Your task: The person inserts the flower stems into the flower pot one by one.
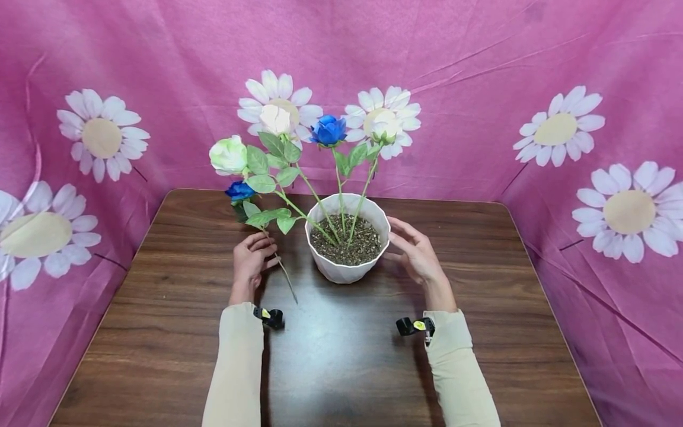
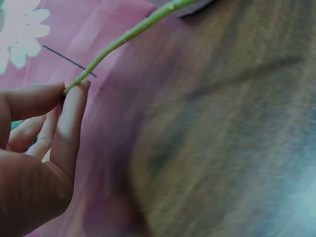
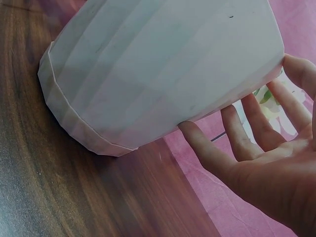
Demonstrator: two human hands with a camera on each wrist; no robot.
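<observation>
My left hand (image 1: 253, 258) pinches the thin green stem (image 2: 129, 35) of a blue rose (image 1: 240, 191) between thumb and finger. The rose leans left of the pot, and the stem's lower end (image 1: 290, 286) points toward me above the table. A white faceted flowerpot (image 1: 347, 273) stands upright, filled with dark, grainy soil (image 1: 341, 251). Touching the pot's right side with extended, spread fingertips is my right hand (image 1: 418, 255). Several roses stand in the soil: a greenish-white rose (image 1: 229, 155), a pale pinkish-white rose (image 1: 275, 120), another blue rose (image 1: 328, 130) and a white rose (image 1: 385, 128).
The dark wood-grain table (image 1: 341, 367) carries the pot near its far edge. A pink cloth (image 1: 459, 77) printed with large white daisies hangs around the back and sides. Leaves (image 1: 272, 145) spread left from the pot above my left hand.
</observation>
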